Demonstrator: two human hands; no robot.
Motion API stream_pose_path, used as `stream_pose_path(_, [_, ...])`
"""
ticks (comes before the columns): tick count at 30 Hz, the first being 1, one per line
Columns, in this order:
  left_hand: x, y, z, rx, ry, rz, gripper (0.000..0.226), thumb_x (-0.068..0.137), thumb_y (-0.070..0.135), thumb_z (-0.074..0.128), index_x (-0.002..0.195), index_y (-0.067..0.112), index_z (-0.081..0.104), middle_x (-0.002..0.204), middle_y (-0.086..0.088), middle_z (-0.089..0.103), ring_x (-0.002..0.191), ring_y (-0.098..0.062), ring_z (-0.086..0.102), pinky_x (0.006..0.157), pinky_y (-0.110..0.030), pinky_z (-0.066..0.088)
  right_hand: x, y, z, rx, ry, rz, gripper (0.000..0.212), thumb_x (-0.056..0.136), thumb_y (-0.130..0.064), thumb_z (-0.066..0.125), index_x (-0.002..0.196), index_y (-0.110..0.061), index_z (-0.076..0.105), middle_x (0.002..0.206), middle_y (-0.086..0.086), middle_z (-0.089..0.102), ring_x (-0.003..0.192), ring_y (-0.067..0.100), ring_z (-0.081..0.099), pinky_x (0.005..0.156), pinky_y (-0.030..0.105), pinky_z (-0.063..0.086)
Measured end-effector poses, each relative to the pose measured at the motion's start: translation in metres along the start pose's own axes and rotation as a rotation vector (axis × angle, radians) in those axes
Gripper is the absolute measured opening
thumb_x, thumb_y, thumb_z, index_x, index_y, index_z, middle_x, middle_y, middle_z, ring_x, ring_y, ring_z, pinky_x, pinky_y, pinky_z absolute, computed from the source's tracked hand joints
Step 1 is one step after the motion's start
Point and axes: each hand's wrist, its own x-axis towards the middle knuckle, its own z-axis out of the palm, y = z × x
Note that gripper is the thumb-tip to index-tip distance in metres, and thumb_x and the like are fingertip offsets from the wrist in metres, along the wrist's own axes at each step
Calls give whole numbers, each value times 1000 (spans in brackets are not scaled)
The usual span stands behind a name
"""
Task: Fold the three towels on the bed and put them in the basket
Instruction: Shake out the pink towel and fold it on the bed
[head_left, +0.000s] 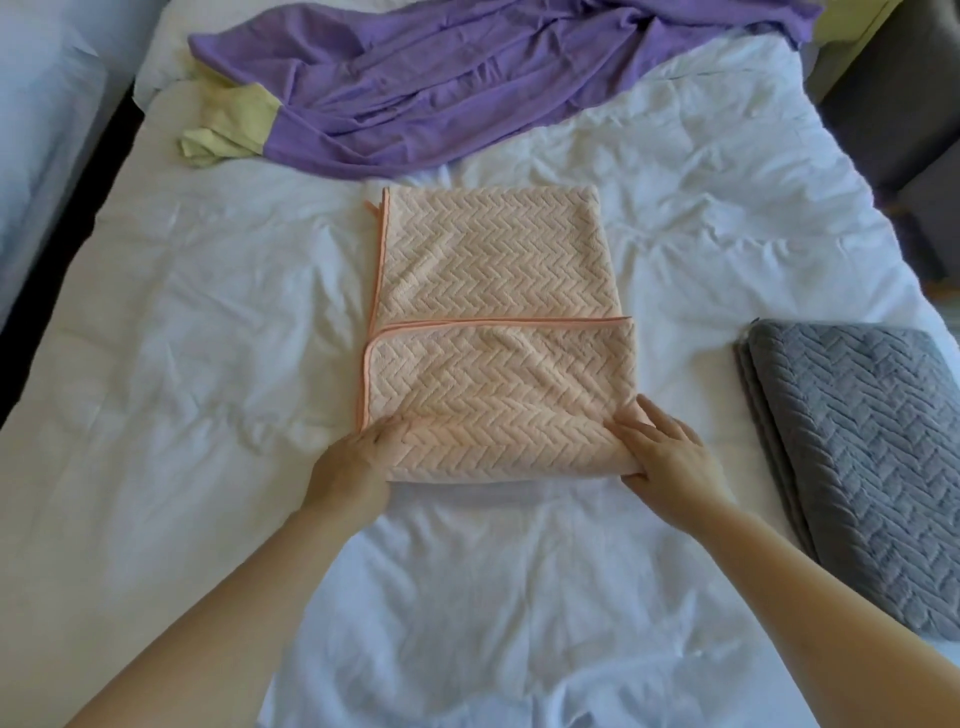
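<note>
At frame centre on the bed (156, 322), the left hand (358, 460) and right hand (670, 457) each grip a near corner of the part-folded peach towel (493, 291), whose next fold, I judge, needs that edge carried squarely to the far edge.

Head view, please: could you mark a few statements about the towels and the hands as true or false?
1. Both the left hand and the right hand hold the peach towel at its near edge. True.
2. The grey towel lies unfolded. False: it lies folded on the right side of the bed.
3. The purple towel lies crumpled at the bed's far end. True.
4. A basket stands beside the peach towel. False: no basket is in view.
</note>
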Motion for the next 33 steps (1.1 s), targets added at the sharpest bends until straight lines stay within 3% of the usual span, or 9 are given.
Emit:
stream_pose_path(5, [-5, -4, -50, -76, -170, -83, 58, 77, 30, 58, 132, 40, 46, 119, 5, 64, 103, -22, 61, 77, -28, 49, -1, -3, -61, 63, -160, 33, 36, 73, -37, 59, 109, -38, 61, 126, -15, 59, 133, 11, 40, 93, 30, 43])
stream_pose_path(8, [-12, -7, -91, -332, -310, -108, 40, 60, 48, 59, 99, 43, 64, 93, 20, 68, 88, -5, 62, 72, -25, 49, -6, -5, -96, 302, -258, 116, 19, 65, -38, 63, 80, -26, 62, 85, -10, 66, 87, 17, 63, 71, 34, 51])
stream_pose_path(12, [-10, -15, -133, -756, -333, -179, 25, 45, 42, 67, 65, 27, 66, 60, 14, 55, 62, -2, 52, 58, -19, 41, -2, 4, -133, 638, -268, 154, 9, 76, -23, 73, 84, -19, 68, 81, 1, 68, 75, 12, 60, 70, 30, 49])
stream_pose_path(15, [9, -21, -147, -1007, -254, -257, 37, 46, 42, 74, 76, 20, 71, 74, 3, 61, 73, -9, 57, 67, -23, 41, 13, 11, -145, 940, -132, 218, 15, 82, -19, 71, 96, -15, 69, 92, 4, 72, 88, 15, 64, 79, 31, 49])
stream_pose_path(19, [60, -19, -138, -1254, -154, -395, 56, 59, 46, 72, 108, 19, 71, 106, -2, 73, 103, -19, 66, 79, -30, 48, 60, 11, -133, 1247, 1, 373, 48, 73, -46, 71, 107, -13, 67, 100, 6, 73, 97, 21, 68, 85, 36, 53])
stream_pose_path(21, [90, -16, -130, -1317, -64, -479, 59, 57, 61, 74, 108, 32, 71, 106, 4, 73, 104, -16, 66, 88, -33, 49, 89, 13, -121, 1323, 69, 477, 52, 76, -56, 64, 105, -14, 67, 103, 8, 72, 99, 23, 67, 89, 41, 53])
stream_pose_path(24, [129, -17, -116, -1353, -33, -530, 60, 52, 79, 67, 95, 37, 74, 99, 5, 75, 95, -15, 70, 87, -36, 52, 124, 21, -102, 1432, 78, 569, 55, 68, -67, 65, 98, -21, 67, 94, -3, 75, 89, 16, 71, 69, 27, 55])
stream_pose_path(29, [157, -28, -76, -1248, -38, -565, 62, 68, 65, 70, 112, 22, 67, 107, -1, 73, 97, -20, 69, 91, -38, 53, 145, 28, -60, 1262, -92, 627, 67, 61, -66, 72, 113, -25, 60, 101, -4, 72, 93, 18, 68, 78, 31, 54])
stream_pose_path(33, [178, -27, -62, -986, 118, -513, 49, 93, 51, 49, 134, 24, 47, 126, 0, 58, 115, -19, 55, 95, -29, 40, 159, 25, -48, 1160, 14, 589, 38, 75, -72, 52, 107, -51, 45, 105, -17, 59, 94, 5, 57, 89, 34, 43])
